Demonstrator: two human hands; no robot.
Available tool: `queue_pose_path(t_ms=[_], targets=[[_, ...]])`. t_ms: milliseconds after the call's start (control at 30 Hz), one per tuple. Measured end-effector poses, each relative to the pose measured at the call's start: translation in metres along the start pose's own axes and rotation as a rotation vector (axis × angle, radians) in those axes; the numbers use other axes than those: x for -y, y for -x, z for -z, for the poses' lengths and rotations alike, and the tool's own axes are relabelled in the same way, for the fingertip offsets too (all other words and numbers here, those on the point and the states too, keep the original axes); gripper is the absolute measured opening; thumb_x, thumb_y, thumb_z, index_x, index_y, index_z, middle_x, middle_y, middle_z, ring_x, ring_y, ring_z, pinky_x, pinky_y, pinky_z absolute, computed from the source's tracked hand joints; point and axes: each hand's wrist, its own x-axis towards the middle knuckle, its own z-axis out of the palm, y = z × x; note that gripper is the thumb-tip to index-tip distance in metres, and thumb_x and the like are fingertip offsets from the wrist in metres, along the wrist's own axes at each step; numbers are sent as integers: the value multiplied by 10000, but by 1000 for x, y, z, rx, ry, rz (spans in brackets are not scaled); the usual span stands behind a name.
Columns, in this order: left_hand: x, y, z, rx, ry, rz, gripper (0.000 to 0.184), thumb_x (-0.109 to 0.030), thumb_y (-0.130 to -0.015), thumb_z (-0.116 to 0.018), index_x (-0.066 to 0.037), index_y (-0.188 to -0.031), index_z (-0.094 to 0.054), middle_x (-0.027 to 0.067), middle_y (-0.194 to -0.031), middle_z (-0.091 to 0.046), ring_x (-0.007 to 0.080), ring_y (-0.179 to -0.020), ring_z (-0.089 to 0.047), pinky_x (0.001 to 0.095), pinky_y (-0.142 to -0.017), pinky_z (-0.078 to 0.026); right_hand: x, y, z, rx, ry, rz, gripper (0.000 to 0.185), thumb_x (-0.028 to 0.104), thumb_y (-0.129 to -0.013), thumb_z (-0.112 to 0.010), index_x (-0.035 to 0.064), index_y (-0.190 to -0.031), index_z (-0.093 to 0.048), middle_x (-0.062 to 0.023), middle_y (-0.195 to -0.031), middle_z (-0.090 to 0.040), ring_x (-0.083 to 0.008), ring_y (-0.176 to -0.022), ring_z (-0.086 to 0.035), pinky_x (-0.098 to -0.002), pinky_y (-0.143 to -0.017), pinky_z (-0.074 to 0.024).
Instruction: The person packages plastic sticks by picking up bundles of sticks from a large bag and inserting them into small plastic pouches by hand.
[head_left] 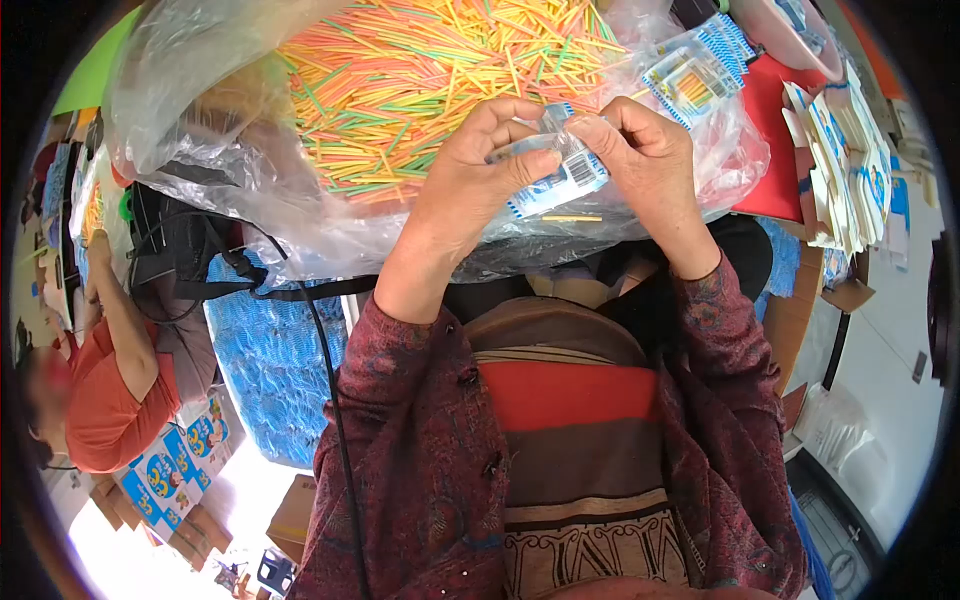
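Observation:
A small clear and blue printed packet (577,176) with a barcode is held between my two hands, above the near edge of the plastic sheet. My left hand (487,160) pinches its left side, thumb on top. At its upper right edge, the thumb and fingers of my right hand (640,148) are pressed together on it. Just beyond my hands lies a large heap of thin yellow, pink and green sticks (400,90) on clear plastic (190,130). One yellow stick (572,218) lies by itself below the packet.
Filled blue packets (695,85) lie at the upper right, near a pink basin (800,40). Folded white and blue cartons (845,160) stand on the red surface (775,140). A blue mesh bag (270,360) is at lower left. A co-worker in orange (120,400) sits at far left.

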Motion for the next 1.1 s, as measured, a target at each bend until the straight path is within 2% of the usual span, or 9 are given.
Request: queue_pose_path(t_ms=[100,133,233,400,533,600,733,1033,1100], targets=[[-2,1,6,-22,104,-121,221,-94,-882,-710,-57,-1083,-625,-4,-962,-664,61,-885,-588,199,-741,-473,2,-12,-6,56,52,56,254,193,-917,-692,27,-736,-627,43,-583,-463,-24,-582,-400,-209,-503,-330],[-4,3,7,-28,104,-123,221,-94,-882,-710,-57,-1083,-625,-4,-962,-664,61,-885,-588,199,-741,-473,4,-15,-7,62,51,58,254,193,-917,-692,27,-736,-627,43,-583,-463,-24,-582,-400,-209,-503,-330],[-10,9,10,-135,-205,-87,94,-77,-883,-703,-30,-950,-656,-18,-862,-648,37,-790,-563,203,-682,-464,11,-25,-11,146,177,116,287,192,-917,-690,15,-706,-610,48,-572,-455,-20,-564,-392,-217,-483,-314],[-9,15,21,-290,-193,-185,56,-63,-884,-696,-22,-897,-660,-22,-825,-628,28,-745,-539,200,-660,-455,10,-65,-24,239,153,89,280,236,-921,-675,-14,-802,-634,19,-589,-483,-40,-547,-438,-233,-479,-344],[-7,19,27,-318,-260,-241,50,-56,-888,-687,-21,-901,-654,-28,-825,-616,25,-754,-533,193,-661,-448,-15,-109,-49,307,-56,-76,312,279,-928,-644,-33,-932,-647,-47,-651,-539,-69,-623,-526,-241,-551,-417],[-7,23,27,-322,-215,-212,55,-53,-890,-683,-16,-899,-645,-29,-825,-617,29,-761,-536,195,-674,-449,-17,-124,-64,327,711,436,452,316,-799,-669,63,-1172,-638,-219,-1072,-647,-321,-1061,-616,-403,-915,-495],[-9,24,29,-323,-156,-192,54,-46,-896,-674,-11,-903,-634,-27,-826,-618,35,-770,-539,197,-697,-450,-5,-131,-79,444,891,325,327,271,-824,-637,17,-1031,-635,-209,-1034,-656,-341,-986,-640,-406,-847,-524],[-5,19,29,-324,-48,-157,43,-43,-913,-648,-12,-927,-622,-12,-841,-630,46,-790,-566,200,-717,-457,-58,-140,-105,328,944,254,349,274,-830,-627,-21,-1016,-619,-221,-986,-664,-353,-984,-640,-427,-830,-522],[-3,18,30,-324,-52,-154,43,-42,-914,-647,-12,-930,-621,-10,-845,-631,48,-792,-569,201,-717,-459,-62,-140,-104,251,966,319,350,279,-902,-624,-40,-1044,-621,-126,-840,-619,-187,-834,-607,-313,-728,-492]])
